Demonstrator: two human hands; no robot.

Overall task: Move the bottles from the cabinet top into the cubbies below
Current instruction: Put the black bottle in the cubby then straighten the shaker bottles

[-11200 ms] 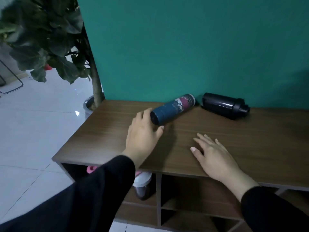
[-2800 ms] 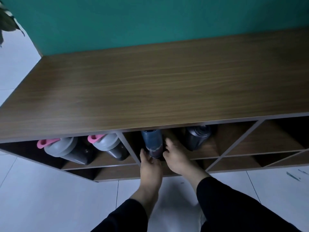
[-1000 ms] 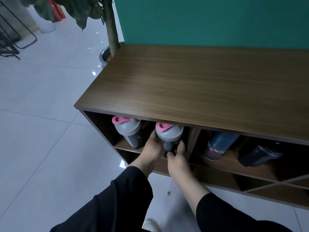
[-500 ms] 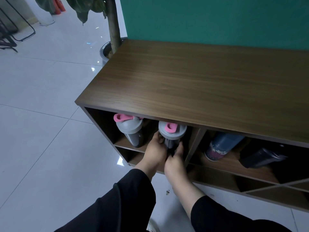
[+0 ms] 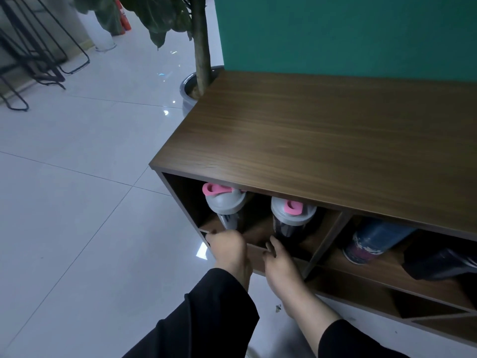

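Since half a second ago, drawn back from the right shaker (image 5: 293, 219): left hand (image 5: 228, 248) now curled loosely at the shelf edge below the left shaker (image 5: 225, 206), apparently gripping nothing. Right hand (image 5: 277, 258) relaxed, fingertips at the right shaker's dark translucent base, contact unclear. Grey domed lids, pink caps, wood-grain cubby (image 5: 260, 229) at frame centre.

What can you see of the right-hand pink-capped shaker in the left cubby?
The right shaker stands about upright on the shelf of the left cubby, right of its twin. It has a grey, plastic-looking lid with a pink flip cap, and a dark translucent body. The cabinet top hides the lid's back edge. The right hand has fingertips at its base; actual contact is unclear. The left hand is clear of it.
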